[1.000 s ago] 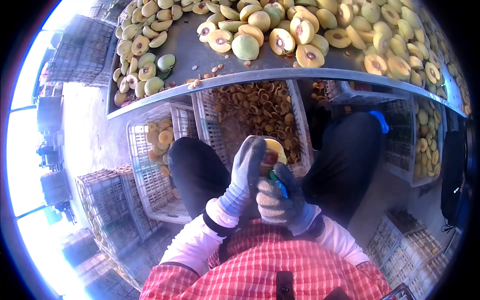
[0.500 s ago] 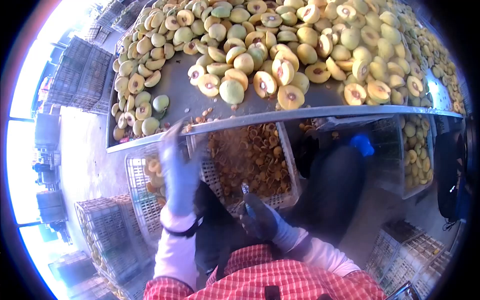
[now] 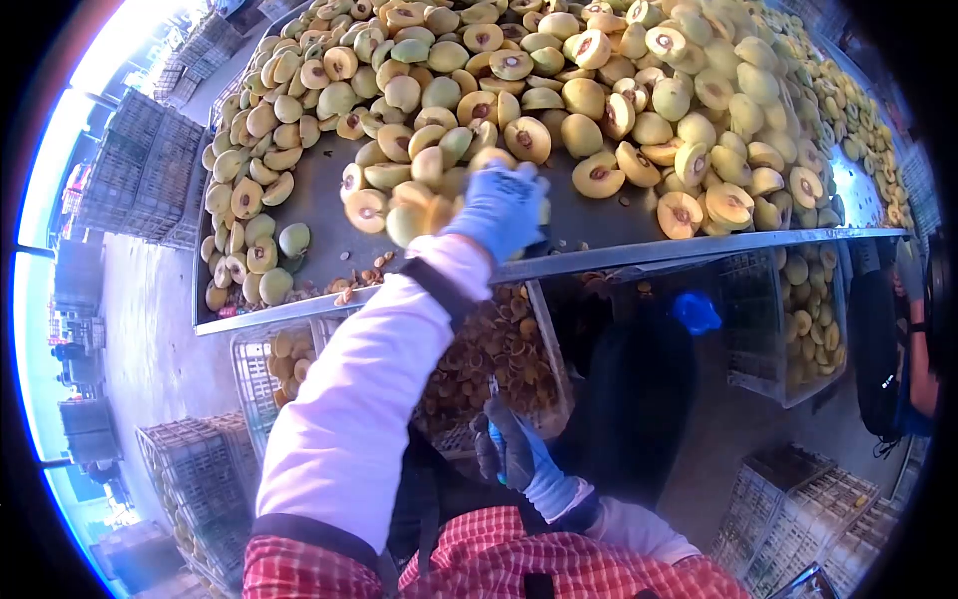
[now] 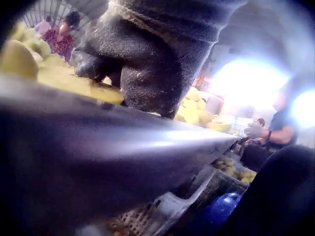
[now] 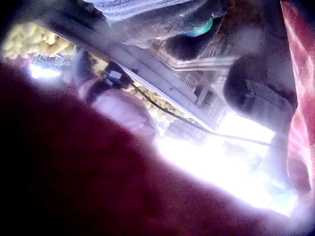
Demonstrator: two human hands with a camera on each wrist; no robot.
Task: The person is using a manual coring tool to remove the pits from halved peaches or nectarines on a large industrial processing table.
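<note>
Halved yellow-green fruits that look like peaches (image 3: 529,140), some with brown pits, are heaped on the metal table (image 3: 339,190). Over the near fruits reaches my gloved left hand (image 3: 504,210). In the left wrist view its fingers (image 4: 147,73) bend down beside a yellow fruit half (image 4: 106,93); I cannot tell if they grip it. Lower down, in front of my lap, my gloved right hand (image 3: 524,459) grips a small tool (image 3: 493,386) whose narrow metal tip points up. A green part of its handle (image 5: 201,29) shows in the right wrist view.
The table's raised metal edge (image 3: 599,257) crosses in front of me. Beneath it stand a crate of brown pits and scraps (image 3: 549,349), a crate of fruit halves (image 3: 239,359) at left and another (image 3: 783,369) at right. Stacked crates (image 3: 200,469) stand behind at left.
At first both hands were together around a fruit half with the tool. The left hand then swung left over the side crate and now reaches across the table. The right hand keeps the tool.
</note>
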